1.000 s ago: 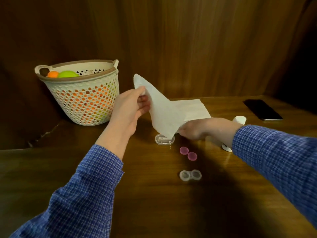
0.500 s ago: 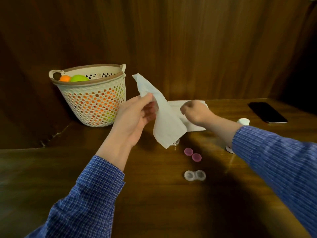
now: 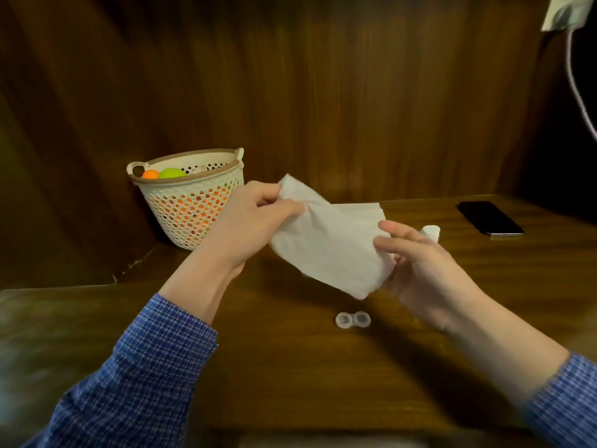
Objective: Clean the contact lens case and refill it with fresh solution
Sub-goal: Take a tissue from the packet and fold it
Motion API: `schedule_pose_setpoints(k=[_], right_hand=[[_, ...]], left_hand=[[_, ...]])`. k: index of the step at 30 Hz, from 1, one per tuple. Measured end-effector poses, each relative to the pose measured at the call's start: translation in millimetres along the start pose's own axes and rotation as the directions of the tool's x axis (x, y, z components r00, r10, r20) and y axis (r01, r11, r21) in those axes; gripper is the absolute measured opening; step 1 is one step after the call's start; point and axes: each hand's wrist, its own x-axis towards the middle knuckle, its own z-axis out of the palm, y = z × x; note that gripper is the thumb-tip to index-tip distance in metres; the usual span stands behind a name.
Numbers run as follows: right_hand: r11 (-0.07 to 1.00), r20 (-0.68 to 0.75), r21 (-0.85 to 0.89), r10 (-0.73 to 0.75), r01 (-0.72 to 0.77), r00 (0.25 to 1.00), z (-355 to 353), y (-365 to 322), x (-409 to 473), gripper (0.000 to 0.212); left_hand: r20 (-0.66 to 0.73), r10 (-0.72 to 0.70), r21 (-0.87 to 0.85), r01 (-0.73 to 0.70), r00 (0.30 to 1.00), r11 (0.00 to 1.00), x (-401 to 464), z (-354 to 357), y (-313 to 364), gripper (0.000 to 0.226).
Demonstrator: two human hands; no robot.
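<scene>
A white tissue [image 3: 329, 247] hangs in the air between both hands above the wooden table [image 3: 290, 367]. My left hand [image 3: 248, 227] pinches its upper left corner. My right hand [image 3: 416, 257] holds its right edge, thumb on top and fingers behind. The clear twin-well contact lens case [image 3: 352, 320] lies open on the table below the tissue, with neither hand touching it. The white cap of the solution bottle [image 3: 431, 232] shows just behind my right hand; the bottle's body is hidden. The pink lids are hidden by the tissue and hands.
A perforated cream basket [image 3: 190, 205] with orange and green balls stands at the back left against the wooden wall. More tissues [image 3: 371, 210] lie flat behind the held one. A black phone [image 3: 489, 218] rests at the far right. A white cable [image 3: 578, 85] hangs top right.
My right hand left the flat tissues and took hold of the lifted tissue's right edge. Both hands now hold it spread nearer to me. The pink lids went out of sight.
</scene>
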Motion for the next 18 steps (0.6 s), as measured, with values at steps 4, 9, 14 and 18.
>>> schedule_pose_setpoints(k=[4,9,14,18], right_hand=[[0.957,0.008,-0.185,-0.224,0.221,0.975,-15.7,-7.4,-11.9,0.013],[0.848,0.091,-0.370,-0.373,0.379,0.923,-33.6,-9.2,-10.0,0.022],[0.765,0.181,-0.471,-0.405,0.440,0.896,-38.8,-6.6,11.3,0.024],[0.695,0.226,-0.608,-0.313,0.384,0.923,-37.8,-3.0,33.0,0.012]], left_hand=[[0.156,-0.057,-0.102,0.073,0.986,0.992,-21.3,-2.6,-6.7,0.021],[0.070,-0.034,-0.223,0.049,0.997,0.974,-34.1,6.9,-22.9,0.021],[-0.035,0.041,-0.212,-0.048,0.999,0.976,-27.7,13.7,-47.1,0.015],[-0.130,0.109,-0.169,-0.130,0.986,0.977,-11.2,15.7,-52.3,0.020]])
